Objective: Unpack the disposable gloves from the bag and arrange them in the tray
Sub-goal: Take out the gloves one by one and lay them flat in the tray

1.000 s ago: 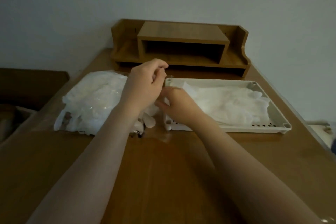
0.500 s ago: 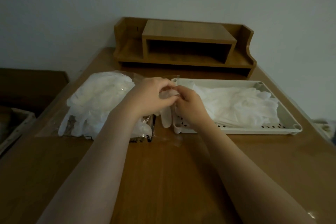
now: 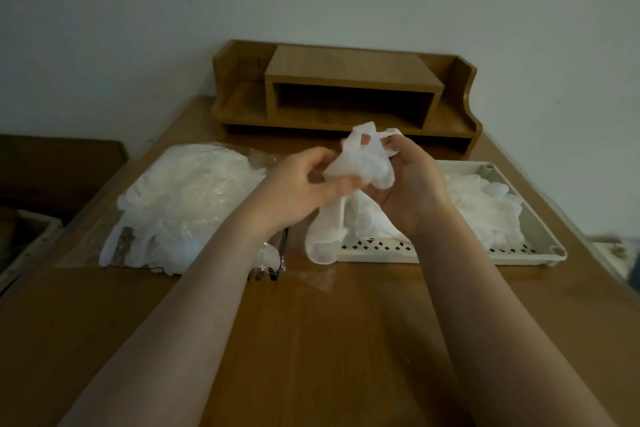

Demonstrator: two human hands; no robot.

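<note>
White crumpled glove (image 3: 360, 163) is now up in the air between both hands, lifted higher than half a second ago, when the hands met low at the tray's near left corner. Left hand (image 3: 304, 184) pinches the glove's left edge between thumb and curled fingers. Right hand (image 3: 412, 180) cups it from the right, fingers curled round the bunched film, one glove loop hooked over the fingertips. A long tail of the same thin, milky material hangs from the hands and drapes over the left near corner of the tray (image 3: 533, 246); cannot tell if it is one glove or two.

Tray is off-white plastic, rectangular, with a row of small perforations along the near wall and round corner posts. A flattened pile of gloves (image 3: 485, 204) lies inside it, soft and wrinkled.

Bag (image 3: 187, 204) is clear crinkly plastic, lying left of the tray, still bulging with white gloves, its open end toward the tray. A scrap of clear film (image 3: 317, 279) lies on the wooden table (image 3: 311, 357). Wooden desk shelf (image 3: 346, 94) stands at the far edge against the wall.
</note>
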